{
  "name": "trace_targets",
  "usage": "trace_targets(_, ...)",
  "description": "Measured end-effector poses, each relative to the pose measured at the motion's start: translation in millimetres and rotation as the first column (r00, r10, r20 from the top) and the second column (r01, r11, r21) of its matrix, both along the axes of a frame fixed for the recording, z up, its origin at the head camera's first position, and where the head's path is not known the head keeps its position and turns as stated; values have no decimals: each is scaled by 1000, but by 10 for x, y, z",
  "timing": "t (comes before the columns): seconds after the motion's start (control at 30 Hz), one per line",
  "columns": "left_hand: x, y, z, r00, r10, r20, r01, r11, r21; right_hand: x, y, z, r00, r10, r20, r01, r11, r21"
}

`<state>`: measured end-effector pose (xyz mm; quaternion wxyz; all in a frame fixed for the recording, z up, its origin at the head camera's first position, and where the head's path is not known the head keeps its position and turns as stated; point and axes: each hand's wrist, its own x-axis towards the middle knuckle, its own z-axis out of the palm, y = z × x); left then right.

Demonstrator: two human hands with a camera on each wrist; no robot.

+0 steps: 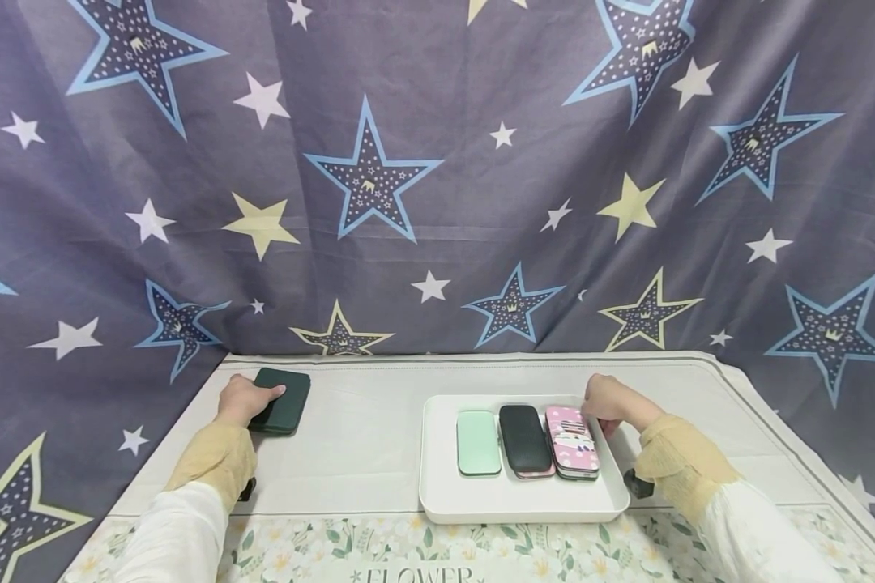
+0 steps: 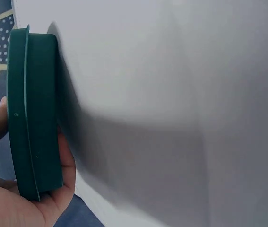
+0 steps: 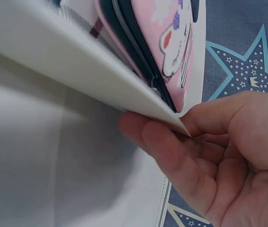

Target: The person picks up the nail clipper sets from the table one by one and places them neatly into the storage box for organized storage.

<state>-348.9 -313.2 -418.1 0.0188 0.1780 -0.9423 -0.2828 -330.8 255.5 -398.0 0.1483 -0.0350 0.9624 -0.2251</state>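
My left hand [image 1: 245, 401] grips a flat dark green box [image 1: 280, 401] at the back left of the table, thumb on top. In the left wrist view, the green box [image 2: 41, 109] shows a lid seam along its side, and the fingers curl under it. On the other side, my right hand [image 1: 616, 401] pinches the rim of a white tray [image 1: 437, 494], as the right wrist view shows with thumb and fingers around the edge. Inside the tray lie a mint green case [image 1: 479, 443], a black case [image 1: 525, 437] and a pink patterned case [image 1: 572, 437], the last two atop other cases.
A pale cover [image 1: 357, 478] lies over the table, with a floral printed band [image 1: 321, 546] along the front. Behind the table hangs a dark curtain [image 1: 452, 202] with stars. The tray stands right of the middle, well apart from the green box.
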Motion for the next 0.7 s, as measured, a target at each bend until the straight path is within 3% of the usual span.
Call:
trace_targets(0.27, 12, -43, -24, 999, 35, -11, -33, 992, 120, -4, -1, -4, 1000, 4, -5, -4, 1000, -2)
trace_targets(0.5, 12, -46, -33, 998, 68, 9, -68, 964, 256, -4, -2, -8, 1000, 5, 0, -5, 1000, -7)
trace_targets(0.7, 1, -13, 1, 996, 90, 1, -87, 959, 270, -3, -4, 1, 1000, 4, 5, -4, 1000, -11)
